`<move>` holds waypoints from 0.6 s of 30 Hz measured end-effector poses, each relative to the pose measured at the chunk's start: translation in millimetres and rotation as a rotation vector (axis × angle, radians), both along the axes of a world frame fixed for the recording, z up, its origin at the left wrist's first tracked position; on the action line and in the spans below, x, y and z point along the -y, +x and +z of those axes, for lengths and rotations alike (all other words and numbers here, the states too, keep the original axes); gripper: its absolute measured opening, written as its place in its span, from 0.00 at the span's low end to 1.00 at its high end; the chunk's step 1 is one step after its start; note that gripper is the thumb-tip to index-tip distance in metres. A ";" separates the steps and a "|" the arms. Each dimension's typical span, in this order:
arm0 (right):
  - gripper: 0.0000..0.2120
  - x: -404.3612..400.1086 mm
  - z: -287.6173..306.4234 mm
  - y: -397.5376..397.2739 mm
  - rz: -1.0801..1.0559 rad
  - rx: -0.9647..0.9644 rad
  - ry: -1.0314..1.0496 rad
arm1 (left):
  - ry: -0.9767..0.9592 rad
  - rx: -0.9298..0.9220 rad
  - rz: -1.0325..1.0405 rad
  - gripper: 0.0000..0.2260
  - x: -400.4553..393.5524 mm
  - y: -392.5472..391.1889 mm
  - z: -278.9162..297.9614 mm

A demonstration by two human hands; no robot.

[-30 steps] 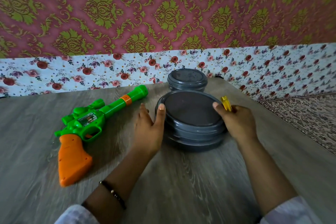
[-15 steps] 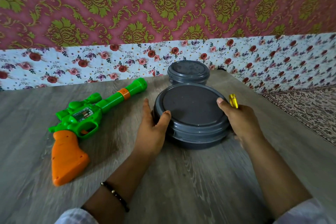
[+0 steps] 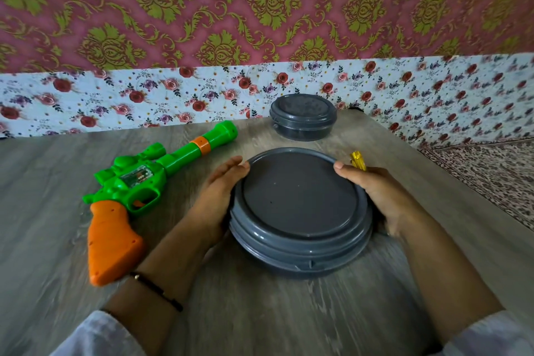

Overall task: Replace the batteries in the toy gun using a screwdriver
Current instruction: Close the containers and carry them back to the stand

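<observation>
Left hand (image 3: 219, 199) fingers straight, pressed against large grey round container (image 3: 300, 211); right hand (image 3: 375, 196) grips opposite rim, also holding yellow screwdriver (image 3: 357, 159). Toy gun (image 3: 135, 196) lies toward counter (image 3: 260, 321) left edge.

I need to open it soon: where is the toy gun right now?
In the head view the toy gun lies flat on the wooden table, left of the large grey container and just beyond the left hand, untouched.

Home room: patterned wallpaper (image 3: 260, 9), wood-grain table (image 3: 260, 312), carpet (image 3: 491, 176).
</observation>
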State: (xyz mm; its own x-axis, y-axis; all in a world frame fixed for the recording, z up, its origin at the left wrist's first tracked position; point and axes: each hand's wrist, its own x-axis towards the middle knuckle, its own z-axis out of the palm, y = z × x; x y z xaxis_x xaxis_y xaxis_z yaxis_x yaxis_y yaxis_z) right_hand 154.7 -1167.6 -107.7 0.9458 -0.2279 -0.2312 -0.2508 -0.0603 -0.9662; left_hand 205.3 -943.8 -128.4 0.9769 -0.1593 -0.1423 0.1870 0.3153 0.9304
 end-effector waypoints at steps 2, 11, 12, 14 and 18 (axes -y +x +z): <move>0.16 -0.5 -0.2 0.6 -0.007 -0.002 0.015 | 0.011 -0.001 0.040 0.13 -0.1 3.2 -0.1; 0.16 -6.6 -0.8 1.1 -0.051 0.014 0.089 | -0.068 -0.031 0.027 0.17 -0.7 -3.1 0.8; 0.16 -7.7 -0.7 1.2 -0.059 0.027 0.095 | -0.077 -0.042 0.002 0.19 -1.4 -4.5 2.1; 0.16 -9.0 0.2 0.6 -0.078 0.076 0.101 | -0.070 -0.033 -0.063 0.21 -3.0 -7.7 5.2; 0.15 -11.4 1.1 0.6 -0.140 0.195 0.104 | -0.063 -0.009 -0.122 0.19 -6.1 -7.6 5.9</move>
